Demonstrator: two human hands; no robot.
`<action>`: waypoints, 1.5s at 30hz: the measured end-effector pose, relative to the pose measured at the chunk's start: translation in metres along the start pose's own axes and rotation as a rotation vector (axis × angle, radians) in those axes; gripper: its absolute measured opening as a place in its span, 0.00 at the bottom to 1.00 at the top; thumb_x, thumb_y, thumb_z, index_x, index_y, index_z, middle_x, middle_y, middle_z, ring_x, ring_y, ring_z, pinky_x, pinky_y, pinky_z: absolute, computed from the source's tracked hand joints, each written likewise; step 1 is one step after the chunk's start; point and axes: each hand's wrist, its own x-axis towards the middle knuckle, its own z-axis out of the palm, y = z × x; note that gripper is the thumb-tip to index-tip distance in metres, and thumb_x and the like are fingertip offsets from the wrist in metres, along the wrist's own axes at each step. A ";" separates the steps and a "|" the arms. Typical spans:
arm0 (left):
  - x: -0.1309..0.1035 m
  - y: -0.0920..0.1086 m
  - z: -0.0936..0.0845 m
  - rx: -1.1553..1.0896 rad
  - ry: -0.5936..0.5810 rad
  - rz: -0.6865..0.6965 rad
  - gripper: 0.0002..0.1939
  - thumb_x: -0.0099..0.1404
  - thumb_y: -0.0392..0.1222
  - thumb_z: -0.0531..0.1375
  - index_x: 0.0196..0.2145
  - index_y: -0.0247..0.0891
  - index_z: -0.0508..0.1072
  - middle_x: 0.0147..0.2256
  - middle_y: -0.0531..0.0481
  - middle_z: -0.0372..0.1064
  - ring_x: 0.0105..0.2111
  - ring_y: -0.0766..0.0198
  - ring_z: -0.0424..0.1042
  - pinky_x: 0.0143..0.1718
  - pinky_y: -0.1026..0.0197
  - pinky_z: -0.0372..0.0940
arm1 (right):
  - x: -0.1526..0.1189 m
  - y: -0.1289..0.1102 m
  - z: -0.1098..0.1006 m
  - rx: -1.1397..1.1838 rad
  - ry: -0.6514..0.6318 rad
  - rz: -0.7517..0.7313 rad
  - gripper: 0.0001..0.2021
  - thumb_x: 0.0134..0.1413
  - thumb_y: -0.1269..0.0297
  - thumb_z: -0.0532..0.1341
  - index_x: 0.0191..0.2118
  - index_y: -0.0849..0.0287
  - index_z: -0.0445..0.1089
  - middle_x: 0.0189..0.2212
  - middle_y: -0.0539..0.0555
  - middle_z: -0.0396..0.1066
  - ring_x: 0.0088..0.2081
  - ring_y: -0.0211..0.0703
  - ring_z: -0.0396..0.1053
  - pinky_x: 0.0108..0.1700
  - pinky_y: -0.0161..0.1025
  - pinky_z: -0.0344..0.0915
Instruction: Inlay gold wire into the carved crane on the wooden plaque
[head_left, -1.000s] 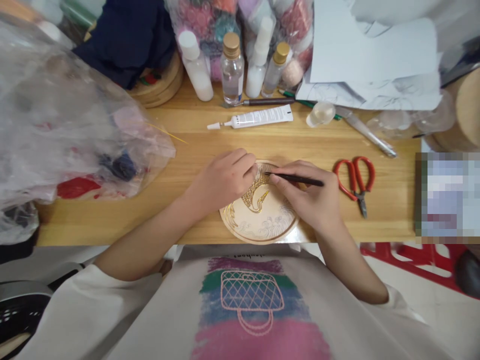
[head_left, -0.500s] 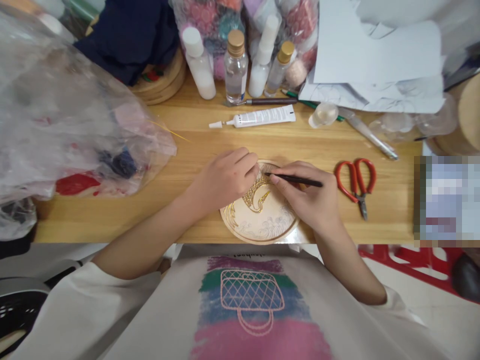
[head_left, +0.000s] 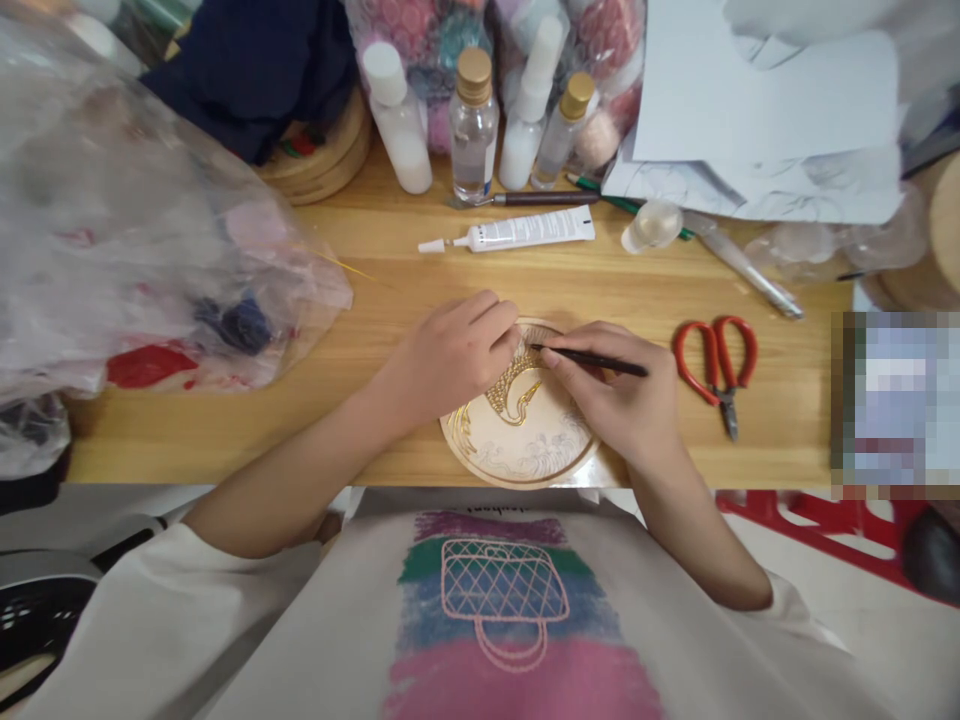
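A round pale board [head_left: 517,455] lies near the table's front edge, bearing a bird shape in raised gold wire [head_left: 517,400] and pencilled wave lines. My right hand [head_left: 626,395] rests over its right side, thumb and fingers pinching slim black tweezers [head_left: 600,360]. Their tip points left, at the gold pattern near the upper part of the board. Over the upper left edge is my left hand [head_left: 457,355], fingers curled in and closed. Whatever its fingertips may hold is hidden from view.
Red-handled pliers [head_left: 720,375] lie to the right. Behind the board are a white glue tube [head_left: 529,230], a dark-handled tool [head_left: 547,198] and several bottles [head_left: 472,140]. A large plastic bag [head_left: 187,250] covers the left side; paper sheets [head_left: 765,110] lie at the back right.
Both hands and the tweezers stay in nearly the same place over the board. The view has shifted very slightly.
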 end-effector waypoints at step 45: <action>0.002 0.000 -0.001 -0.117 0.033 -0.050 0.14 0.74 0.34 0.51 0.29 0.36 0.67 0.27 0.53 0.63 0.29 0.65 0.64 0.31 0.62 0.61 | -0.002 -0.001 0.003 -0.027 0.014 -0.020 0.04 0.54 0.69 0.66 0.34 0.55 0.79 0.30 0.50 0.78 0.27 0.36 0.69 0.27 0.36 0.65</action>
